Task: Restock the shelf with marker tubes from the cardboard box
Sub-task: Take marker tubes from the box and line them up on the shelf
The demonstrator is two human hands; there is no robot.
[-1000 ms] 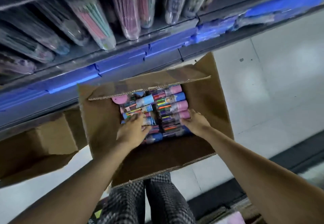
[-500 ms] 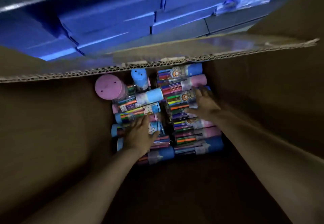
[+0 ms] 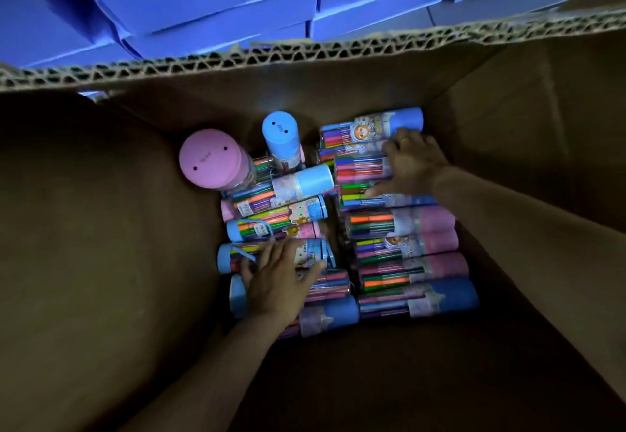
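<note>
Marker tubes are lying stacked deep in the cardboard box, the left hand and right hand resting open-fingered on them, so each should be closing round one tube before lifting.

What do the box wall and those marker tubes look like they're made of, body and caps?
Cardboard box: corrugated cardboard, matte brown; the fluted layer shows along its cut top edge. Marker tubes: bodies look like clear glossy plastic, since the coloured markers show through. Pink cap and blue cap: opaque, smooth, probably plastic with a satin finish.
</note>
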